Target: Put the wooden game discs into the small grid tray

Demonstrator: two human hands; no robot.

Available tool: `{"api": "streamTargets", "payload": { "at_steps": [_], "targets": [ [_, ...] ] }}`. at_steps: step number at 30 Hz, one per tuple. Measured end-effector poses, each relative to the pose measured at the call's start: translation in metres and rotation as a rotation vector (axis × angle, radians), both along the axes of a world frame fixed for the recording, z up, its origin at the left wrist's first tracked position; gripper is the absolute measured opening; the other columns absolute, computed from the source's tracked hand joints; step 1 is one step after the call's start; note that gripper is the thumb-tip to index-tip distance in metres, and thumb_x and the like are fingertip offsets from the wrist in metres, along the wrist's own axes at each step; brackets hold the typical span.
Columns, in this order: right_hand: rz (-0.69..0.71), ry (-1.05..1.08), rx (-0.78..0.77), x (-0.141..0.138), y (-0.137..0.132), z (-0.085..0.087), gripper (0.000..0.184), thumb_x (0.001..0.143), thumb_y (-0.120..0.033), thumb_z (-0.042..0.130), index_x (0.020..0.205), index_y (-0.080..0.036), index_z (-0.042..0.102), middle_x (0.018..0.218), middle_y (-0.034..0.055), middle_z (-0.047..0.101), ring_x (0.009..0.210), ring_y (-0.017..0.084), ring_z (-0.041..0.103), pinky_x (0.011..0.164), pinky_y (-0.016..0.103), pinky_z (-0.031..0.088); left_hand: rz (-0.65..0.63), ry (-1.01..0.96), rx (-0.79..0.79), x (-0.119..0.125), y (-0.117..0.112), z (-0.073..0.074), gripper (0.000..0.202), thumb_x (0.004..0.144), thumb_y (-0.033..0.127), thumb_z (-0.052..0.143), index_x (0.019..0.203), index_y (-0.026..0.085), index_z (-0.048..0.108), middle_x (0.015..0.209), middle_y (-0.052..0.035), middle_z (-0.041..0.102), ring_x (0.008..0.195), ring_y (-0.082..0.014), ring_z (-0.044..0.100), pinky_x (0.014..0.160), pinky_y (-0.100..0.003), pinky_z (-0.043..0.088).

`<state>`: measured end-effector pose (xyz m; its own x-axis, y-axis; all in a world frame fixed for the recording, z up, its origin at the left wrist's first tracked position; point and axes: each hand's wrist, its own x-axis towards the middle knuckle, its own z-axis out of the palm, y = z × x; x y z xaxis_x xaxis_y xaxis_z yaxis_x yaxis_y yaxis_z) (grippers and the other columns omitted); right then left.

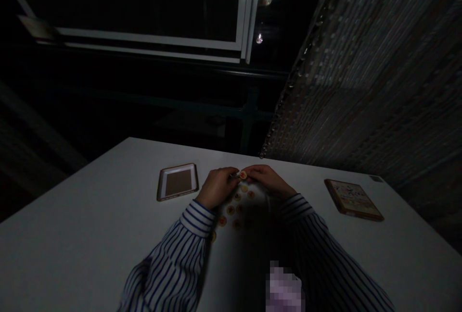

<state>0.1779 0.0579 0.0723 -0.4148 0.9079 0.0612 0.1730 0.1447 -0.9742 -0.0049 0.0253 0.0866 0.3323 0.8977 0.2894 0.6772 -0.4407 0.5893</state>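
Note:
My left hand point(217, 188) and my right hand point(266, 180) meet at the far middle of a white table point(90, 235). Their fingertips are pinched together around a small round wooden disc with a red mark point(243, 175). Several more round discs point(234, 211) lie on the table between and below my wrists. Both of my sleeves are striped white and dark blue. It is dim, so which hand bears the disc is unclear.
An open shallow box tray point(177, 181) lies to the left of my hands. A flat box lid with a printed top point(352, 199) lies at the right. A dark window frame point(151, 38) and a beaded curtain point(361, 76) stand behind the table.

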Motion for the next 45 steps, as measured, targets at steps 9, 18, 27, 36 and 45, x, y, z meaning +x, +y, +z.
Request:
{"api": "streamTargets", "payload": {
  "at_steps": [9,18,27,36,45],
  "targets": [
    [0.049,0.041,-0.003,-0.003,-0.004,0.004,0.031,0.073,-0.037,0.056,0.089,-0.013,0.066,0.074,0.0028,0.063,0.068,0.012,0.055,0.067,0.025,0.043,-0.009,-0.264,-0.086,0.004,0.000,0.001,0.026,0.078,0.037,0.048,0.090,0.020,0.064,0.084,-0.0024,0.067,0.078,-0.0151,0.060,0.070,-0.024,0.045],
    [-0.011,0.076,0.053,-0.012,-0.007,0.010,0.026,0.071,-0.035,0.058,0.086,-0.014,0.062,0.076,0.0028,0.064,0.068,0.011,0.056,0.068,0.025,0.044,-0.002,-0.466,-0.208,-0.005,0.006,0.001,0.031,0.070,0.042,0.057,0.086,0.015,0.062,0.079,-0.0044,0.067,0.072,-0.0143,0.060,0.063,-0.023,0.047],
    [0.005,0.064,0.131,-0.022,-0.013,0.016,0.032,0.068,-0.034,0.061,0.095,-0.016,0.061,0.086,0.0037,0.066,0.082,0.015,0.060,0.076,0.030,0.047,-0.013,-0.492,-0.226,-0.016,0.006,0.008,0.028,0.072,0.037,0.056,0.085,0.014,0.063,0.083,-0.0047,0.067,0.076,-0.0144,0.060,0.069,-0.025,0.047],
    [-0.039,-0.248,0.442,-0.027,-0.023,0.023,0.031,0.078,-0.037,0.051,0.101,-0.019,0.059,0.087,0.0020,0.065,0.077,0.013,0.059,0.071,0.026,0.045,0.017,-0.496,-0.205,-0.015,0.007,0.008,0.027,0.072,0.037,0.055,0.085,0.014,0.063,0.081,-0.0046,0.067,0.076,-0.0154,0.060,0.070,-0.026,0.047],
    [-0.081,-0.540,0.698,-0.027,-0.023,0.027,0.027,0.078,-0.032,0.051,0.101,-0.020,0.059,0.097,0.0037,0.063,0.085,0.014,0.055,0.079,0.027,0.039,0.026,-0.471,-0.180,-0.016,0.007,0.007,0.025,0.074,0.035,0.051,0.083,0.014,0.062,0.080,-0.0045,0.067,0.077,-0.0154,0.060,0.071,-0.026,0.047]
  ]
}}
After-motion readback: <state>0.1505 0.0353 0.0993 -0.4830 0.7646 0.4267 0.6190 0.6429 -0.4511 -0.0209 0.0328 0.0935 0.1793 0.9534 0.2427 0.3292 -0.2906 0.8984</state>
